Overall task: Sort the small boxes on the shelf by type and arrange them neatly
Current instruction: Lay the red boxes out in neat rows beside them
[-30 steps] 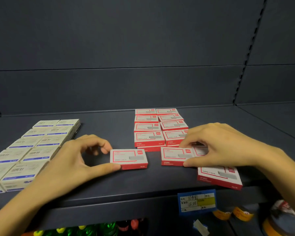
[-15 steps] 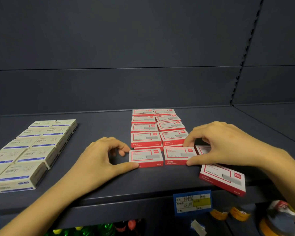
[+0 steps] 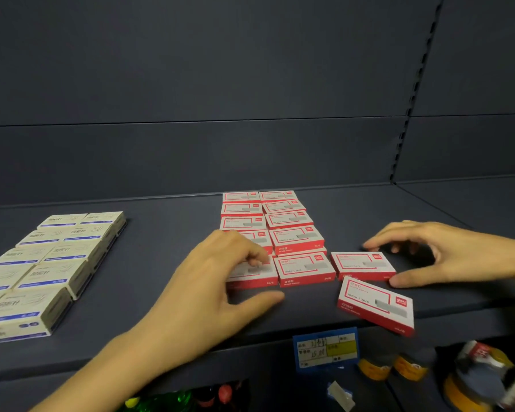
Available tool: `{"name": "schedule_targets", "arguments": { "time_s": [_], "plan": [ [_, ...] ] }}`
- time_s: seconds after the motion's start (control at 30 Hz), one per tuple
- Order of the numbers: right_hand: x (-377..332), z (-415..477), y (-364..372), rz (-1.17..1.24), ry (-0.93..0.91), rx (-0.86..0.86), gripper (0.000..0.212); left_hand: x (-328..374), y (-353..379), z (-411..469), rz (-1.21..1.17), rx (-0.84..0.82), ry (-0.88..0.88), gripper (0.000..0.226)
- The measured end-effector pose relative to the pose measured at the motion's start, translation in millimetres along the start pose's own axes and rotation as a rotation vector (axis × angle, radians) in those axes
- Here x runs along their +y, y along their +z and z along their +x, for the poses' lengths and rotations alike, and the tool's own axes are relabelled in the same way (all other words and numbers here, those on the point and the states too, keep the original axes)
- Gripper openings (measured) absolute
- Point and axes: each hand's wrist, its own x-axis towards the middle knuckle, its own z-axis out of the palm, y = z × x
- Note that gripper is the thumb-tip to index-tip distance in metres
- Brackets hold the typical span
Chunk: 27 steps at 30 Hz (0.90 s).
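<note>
Shelf: dark grey, with two groups of boxes on it, well apart.

White-and-blue boxes: far left, two columns running front to back, edges touching, tidy.

Red boxes: centre, two columns running back to the wall. The rear rows sit a bit uneven, and some look stacked two high.

Front row of the red block, left to right:
- corner box: under my left hand. My bent fingertips rest on its top and my thumb lies on the shelf just in front. Can't tell if the thumb touches, so can't tell if that's a real grip.
- middle box: flush against the corner box, nothing touching it.
- outer box: just beside the middle box with a narrow gap, not part of either column. My right hand arches over it, index tip at the back edge and thumb at the front right corner, so it's pinched front to back.

Skewed box: just in front of the outer box, rotated, with a corner hanging over the shelf's front edge. Neither hand is on it.

My hands are well apart, one at each end of the front row.

Price tag: blue with a yellow patch, clipped to the shelf's front edge below the skewed box. Text isn't readable.

Below the shelf are yellow-banded rolls, blurred.
</note>
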Motion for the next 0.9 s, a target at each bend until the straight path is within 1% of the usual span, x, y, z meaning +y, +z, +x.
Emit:
{"name": "schedule_targets", "arguments": {
  "time_s": [0.1, 0.17, 0.33, 0.43, 0.53, 0.6, 0.67, 0.7, 0.77, 0.8, 0.87, 0.9],
  "plan": [
    [4.1, -0.5, 6.3, 0.063, 0.008, 0.04, 0.04, 18.4, 9.9, 13.4, -0.049, -0.117, 0.07, 0.043],
    [5.8, -3.8, 7.6, 0.08, 0.016, 0.065, 0.038, 29.6, 19.5, 24.6, -0.075, -0.205, 0.101, 0.046],
    [14.1, -18.6, 1.4, 0.065, 0.035, 0.163, 0.038, 39.3, 41.2, 50.7, 0.03, -0.397, 0.224, 0.055],
    [16.4, -24.5, 0.8, 0.062, 0.039, 0.207, 0.039, 36.6, 47.9, 57.7, 0.065, -0.464, 0.271, 0.046],
    [14.6, -26.7, 1.1, 0.064, 0.036, 0.232, 0.04, 37.5, 49.6, 60.4, 0.027, -0.498, 0.29, 0.036],
    [12.3, -26.6, 1.0, 0.062, 0.03, 0.244, 0.04, 38.2, 45.4, 59.3, 0.003, -0.48, 0.293, 0.034],
    [10.5, -26.4, -0.1, 0.047, 0.014, 0.272, 0.047, 35.2, 34.3, 55.2, -0.027, -0.421, 0.277, 0.035],
    [9.5, -25.8, -0.5, 0.045, 0.002, 0.291, 0.047, 32.5, 26.2, 51.8, -0.053, -0.382, 0.257, 0.036],
    [6.6, -23.6, 0.1, 0.04, -0.036, 0.341, 0.039, 25.1, 7.5, 43.8, -0.114, -0.272, 0.199, 0.038],
    [4.4, -21.9, 0.8, 0.039, -0.055, 0.366, 0.037, 20.6, -1.6, 39.3, -0.141, -0.192, 0.164, 0.039],
    [-2.9, -16.9, 3.3, 0.047, -0.096, 0.408, 0.038, 10.2, -16.9, 30.1, -0.181, -0.033, 0.07, 0.042],
    [-7.1, -13.6, 5.0, 0.053, -0.116, 0.421, 0.038, 4.9, -22.1, 25.8, -0.184, 0.015, 0.022, 0.043]
  ]
}}
